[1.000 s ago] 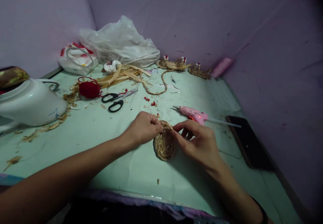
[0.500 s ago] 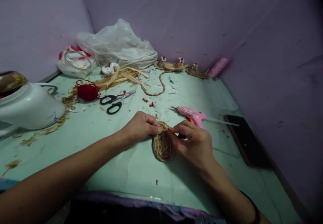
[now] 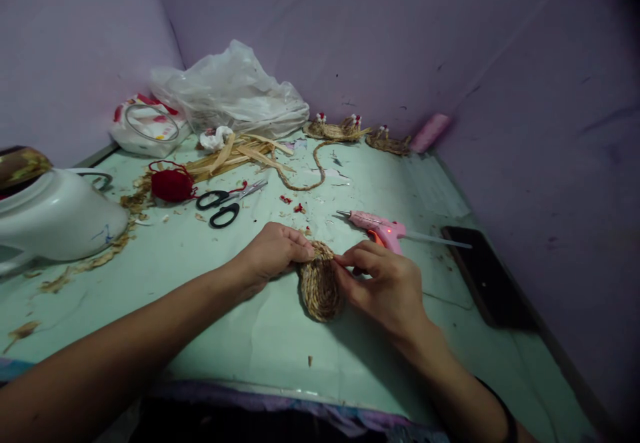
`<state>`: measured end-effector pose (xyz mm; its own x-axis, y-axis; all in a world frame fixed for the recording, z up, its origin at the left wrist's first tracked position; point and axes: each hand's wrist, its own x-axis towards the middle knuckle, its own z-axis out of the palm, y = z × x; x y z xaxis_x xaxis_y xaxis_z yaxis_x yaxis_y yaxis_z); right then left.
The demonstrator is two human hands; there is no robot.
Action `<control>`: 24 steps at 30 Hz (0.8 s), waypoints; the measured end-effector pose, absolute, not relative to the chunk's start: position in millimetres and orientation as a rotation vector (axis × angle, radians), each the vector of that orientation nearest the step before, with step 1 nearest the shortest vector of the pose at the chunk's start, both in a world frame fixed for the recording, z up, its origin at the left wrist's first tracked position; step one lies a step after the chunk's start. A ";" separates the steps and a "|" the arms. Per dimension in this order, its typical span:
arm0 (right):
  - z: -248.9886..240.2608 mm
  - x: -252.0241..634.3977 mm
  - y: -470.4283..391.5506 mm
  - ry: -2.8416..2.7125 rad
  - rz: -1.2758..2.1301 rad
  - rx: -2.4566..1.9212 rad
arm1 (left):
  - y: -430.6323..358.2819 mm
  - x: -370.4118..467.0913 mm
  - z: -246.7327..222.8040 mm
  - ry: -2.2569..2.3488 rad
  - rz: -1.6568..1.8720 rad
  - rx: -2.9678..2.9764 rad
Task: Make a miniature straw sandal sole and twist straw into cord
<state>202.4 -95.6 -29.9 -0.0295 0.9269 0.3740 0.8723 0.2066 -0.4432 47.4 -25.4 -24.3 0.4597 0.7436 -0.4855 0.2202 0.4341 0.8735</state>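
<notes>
A small slipper of coiled, braided straw point(image 3: 321, 291) stands tilted over the table, its long oval sole towards me. My left hand point(image 3: 274, 255) pinches its upper left edge between thumb and fingers. On the opposite side, my right hand point(image 3: 383, 283) grips the upper right edge with closed fingertips. A short braided band crosses the slipper's top between the two hands; its ends are hidden by my fingers. Just beyond my right hand lies a pink glue gun point(image 3: 380, 224) with a lit orange light and a clear glue stick in its back.
Black-handled scissors point(image 3: 225, 206) and a red yarn ball point(image 3: 173, 184) lie to the left, near a white pot point(image 3: 60, 220). Behind are straw strips point(image 3: 225, 156), a braided cord point(image 3: 320, 170), a plastic bag point(image 3: 235, 96) and finished slippers point(image 3: 335, 130). A dark phone point(image 3: 493, 280) lies right.
Both hands keep their pinch on the straw slipper, with only slight finger shifts at its top. The whole view has moved a little; the other things lie as before.
</notes>
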 end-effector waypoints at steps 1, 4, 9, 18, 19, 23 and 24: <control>-28.7 202.2 -95.4 -1.915 0.112 -1.676 | -25.3 47.2 -24.5 1.080 0.417 1.111; -23.6 204.3 -94.2 -1.919 0.184 -1.668 | -25.4 45.8 -23.5 1.078 0.407 1.132; -18.2 217.7 -85.0 -1.593 0.387 -1.723 | -20.9 39.0 -15.6 1.195 0.530 1.386; -38.7 218.1 -78.6 -1.636 0.729 -1.628 | -21.1 32.4 -16.9 1.155 0.388 1.707; -39.5 216.9 -79.4 -1.658 0.731 -1.595 | -23.8 33.9 -18.6 1.157 0.390 1.741; -35.4 213.4 -79.2 -1.670 0.765 -1.477 | -32.2 41.5 -21.5 1.193 0.443 1.788; -33.3 212.6 -78.8 -1.652 0.794 -1.465 | -33.1 43.4 -21.5 1.182 0.444 1.748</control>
<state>212.6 -78.8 -33.3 -0.0375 0.9890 0.1433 0.5054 0.1425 -0.8510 43.4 -33.1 -21.5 0.4676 0.8615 -0.1979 0.5182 -0.0858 0.8510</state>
